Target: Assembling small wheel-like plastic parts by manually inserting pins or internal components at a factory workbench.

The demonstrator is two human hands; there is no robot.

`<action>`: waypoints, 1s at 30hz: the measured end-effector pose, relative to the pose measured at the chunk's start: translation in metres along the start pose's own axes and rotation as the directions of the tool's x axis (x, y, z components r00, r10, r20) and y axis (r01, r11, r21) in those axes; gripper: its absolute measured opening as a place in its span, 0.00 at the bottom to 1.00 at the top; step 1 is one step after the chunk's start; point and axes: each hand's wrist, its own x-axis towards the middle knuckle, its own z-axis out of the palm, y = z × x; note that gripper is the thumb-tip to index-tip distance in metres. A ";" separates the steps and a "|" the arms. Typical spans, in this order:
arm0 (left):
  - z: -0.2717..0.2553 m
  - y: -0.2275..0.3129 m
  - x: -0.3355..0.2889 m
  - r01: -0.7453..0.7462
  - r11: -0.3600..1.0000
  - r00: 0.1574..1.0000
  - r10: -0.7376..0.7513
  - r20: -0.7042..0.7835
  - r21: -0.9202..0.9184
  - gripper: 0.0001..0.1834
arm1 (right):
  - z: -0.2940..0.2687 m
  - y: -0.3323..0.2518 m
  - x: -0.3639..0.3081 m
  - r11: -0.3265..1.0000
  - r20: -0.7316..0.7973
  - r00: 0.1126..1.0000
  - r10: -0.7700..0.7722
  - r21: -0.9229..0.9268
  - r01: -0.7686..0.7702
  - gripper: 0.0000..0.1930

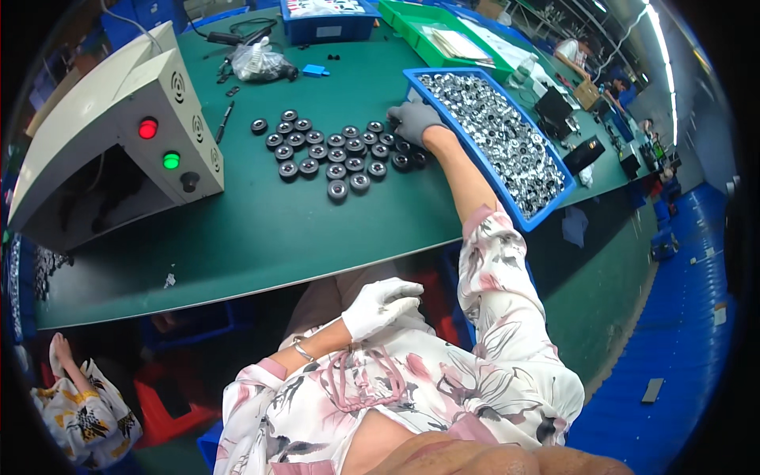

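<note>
My right hand (416,120), in a grey glove, reaches over the green table to the left wall of a blue bin (495,190). Its fingers curl downward beside the black round wheel-like parts (336,155), and whatever they may hold is hidden. Several of those parts lie loose in a group left of the hand, most of them flat. Small shiny metal and black pieces (495,119) fill the bin. Down at my lap, off the table's front edge, my left hand (384,307) wears a white glove. Its fingers are loosely stretched, with nothing in them.
A beige machine (95,150) with a red and a green button stands at the left of the table (261,237). Behind lie a plastic bag (261,63), a blue bin (328,30) and a green tray (423,43). Another person's arm (71,368) shows at lower left.
</note>
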 end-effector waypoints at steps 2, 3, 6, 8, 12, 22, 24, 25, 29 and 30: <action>-0.008 0.007 -0.003 -0.072 0.996 0.994 0.076 -0.084 0.047 0.15 | 0.002 -0.005 -0.020 0.975 -0.311 0.950 -0.021 0.203 0.088 0.21; -0.012 0.013 -0.003 -0.134 0.986 0.979 0.147 -0.143 0.099 0.15 | -0.001 -0.010 -0.039 0.870 -0.348 0.937 0.016 0.466 0.159 0.21; -0.030 0.037 -0.002 -0.259 0.867 0.768 0.452 -0.454 0.425 0.18 | -0.011 -0.055 -0.121 -0.099 -0.195 0.970 -0.148 0.978 0.182 0.22; -0.036 0.052 0.007 -0.233 0.806 0.680 0.535 -0.501 0.544 0.25 | 0.006 -0.081 -0.182 -0.357 -0.146 0.984 -0.100 0.928 0.102 0.25; -0.027 0.056 0.015 -0.220 0.721 0.765 0.545 -0.342 0.657 0.34 | 0.024 -0.136 -0.258 -0.485 -0.017 0.999 0.041 0.874 0.034 0.28; -0.002 0.020 0.012 -0.241 0.732 0.856 0.470 -0.216 0.638 0.29 | 0.069 -0.136 -0.302 0.030 -0.100 0.995 0.007 0.995 0.100 0.30; -0.001 0.020 0.011 -0.230 0.730 0.873 0.447 -0.194 0.644 0.28 | 0.078 -0.144 -0.305 -0.082 -0.111 0.993 0.040 0.990 0.114 0.27; 0.000 0.018 0.011 -0.225 0.754 0.883 0.426 -0.199 0.616 0.29 | 0.081 -0.147 -0.307 -0.187 -0.123 0.990 0.073 0.973 0.134 0.24; 0.006 0.013 0.005 -0.131 0.791 0.902 0.345 -0.259 0.597 0.29 | 0.083 -0.143 -0.315 -0.788 0.163 0.979 -0.123 0.583 -0.196 0.20; 0.008 0.010 0.002 -0.073 0.797 0.907 0.304 -0.293 0.599 0.29 | 0.078 -0.142 -0.316 -0.741 0.245 0.969 -0.032 0.645 -0.188 0.17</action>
